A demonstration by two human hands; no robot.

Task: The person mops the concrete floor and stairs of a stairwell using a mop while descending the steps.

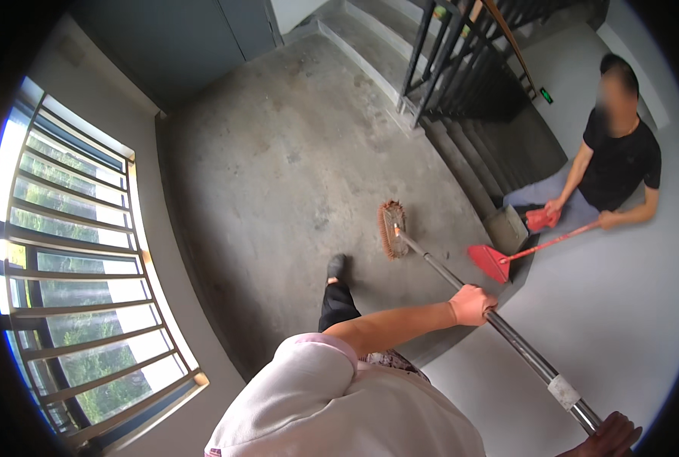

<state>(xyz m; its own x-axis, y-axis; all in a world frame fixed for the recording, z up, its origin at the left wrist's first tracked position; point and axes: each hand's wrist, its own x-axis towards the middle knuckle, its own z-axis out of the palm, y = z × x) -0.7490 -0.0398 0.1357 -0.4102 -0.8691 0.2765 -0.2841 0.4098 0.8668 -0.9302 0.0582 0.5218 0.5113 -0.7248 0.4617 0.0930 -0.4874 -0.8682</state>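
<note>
A flat mop with a long metal pole (pixel 518 340) runs across the lower right of the head view. My left hand (pixel 472 305) is closed around the middle of the pole. At the lower right edge, my right hand (pixel 612 436) wraps the pole's upper end, just past a white band (pixel 563 391); some of its fingers are hidden. The mop head (pixel 391 230), with an orange-brown fringe, rests on the grey concrete floor (pixel 278 175), ahead of my dark shoe (pixel 338 266).
A person in a black shirt (pixel 621 167) on the right holds a red broom (pixel 492 263) near the mop and a red item (pixel 541 218) of unclear kind. Stairs (pixel 461 164) go down beside a dark railing (pixel 461 68); others (pixel 362 46) rise behind. A barred window (pixel 88 282) lines the left.
</note>
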